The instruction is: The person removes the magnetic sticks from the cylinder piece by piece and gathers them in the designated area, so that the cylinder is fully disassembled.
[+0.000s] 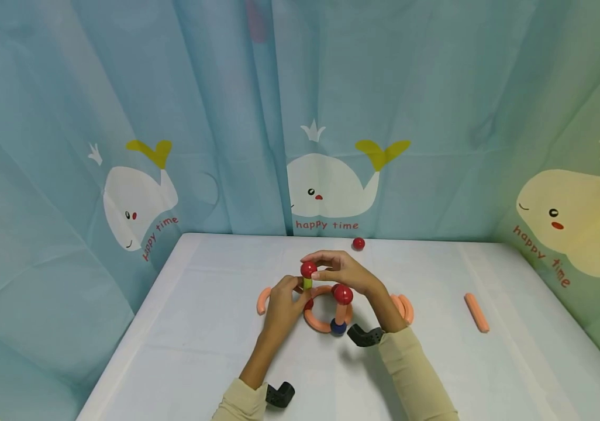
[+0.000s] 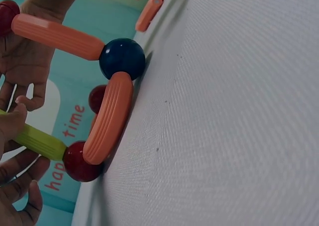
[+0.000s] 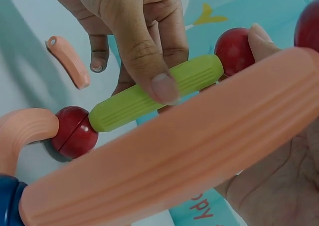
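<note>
A ring of curved orange sticks (image 1: 317,325) and balls lies on the white table. From its blue ball (image 1: 338,328) rises a straight orange stick (image 2: 57,36) topped by a red ball (image 1: 343,294). At the ring's left, a green stick (image 3: 117,108) stands up from another red ball (image 2: 82,162). My left hand (image 1: 282,303) pinches this green stick between thumb and fingers. On its upper end sits a red ball (image 3: 234,51), which my right hand (image 1: 350,273) holds with fingers over the top and thumb at the side.
One loose red ball (image 1: 358,244) lies near the table's back edge. Curved orange sticks (image 1: 406,309) rest right of the ring, and a single curved stick (image 1: 262,302) lies left of it. Farther right is a straight orange stick (image 1: 476,313). A whale-print curtain (image 1: 237,175) hangs behind the table.
</note>
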Demonstrator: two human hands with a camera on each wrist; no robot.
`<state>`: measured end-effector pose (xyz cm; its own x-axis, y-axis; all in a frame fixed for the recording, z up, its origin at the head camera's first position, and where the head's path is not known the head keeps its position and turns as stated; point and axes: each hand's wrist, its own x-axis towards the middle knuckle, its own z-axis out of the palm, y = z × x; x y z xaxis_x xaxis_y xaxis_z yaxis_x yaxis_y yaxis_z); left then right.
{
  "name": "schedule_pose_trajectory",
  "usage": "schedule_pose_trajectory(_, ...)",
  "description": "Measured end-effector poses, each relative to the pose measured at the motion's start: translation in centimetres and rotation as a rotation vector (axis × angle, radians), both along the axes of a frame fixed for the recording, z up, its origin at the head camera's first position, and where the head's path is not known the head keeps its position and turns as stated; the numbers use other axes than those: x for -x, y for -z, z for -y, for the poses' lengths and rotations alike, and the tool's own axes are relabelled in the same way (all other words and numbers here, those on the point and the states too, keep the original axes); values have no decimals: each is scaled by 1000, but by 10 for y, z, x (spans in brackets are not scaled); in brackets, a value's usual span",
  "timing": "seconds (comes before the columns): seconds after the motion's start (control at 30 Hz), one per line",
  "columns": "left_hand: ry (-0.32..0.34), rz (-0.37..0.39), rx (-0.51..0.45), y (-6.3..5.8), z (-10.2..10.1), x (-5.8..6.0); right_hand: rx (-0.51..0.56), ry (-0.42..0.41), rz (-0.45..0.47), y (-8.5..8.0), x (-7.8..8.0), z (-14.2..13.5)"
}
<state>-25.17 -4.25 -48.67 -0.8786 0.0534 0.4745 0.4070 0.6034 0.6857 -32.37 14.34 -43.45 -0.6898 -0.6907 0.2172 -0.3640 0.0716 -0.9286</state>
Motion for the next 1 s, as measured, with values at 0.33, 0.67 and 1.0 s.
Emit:
schedule_pose_trajectory(0.33, -9, -56, -21, 1, 0, 2, 30, 30, 2, 0, -3, 2)
schedule_pose_trajectory(0.67, 0, -93, -46, 2, -2, 3, 45, 96, -1, -1, -2, 0)
schedule_pose_trajectory(1.0, -1, -73, -37, 2, -1, 1, 96, 126, -2, 3, -3, 4)
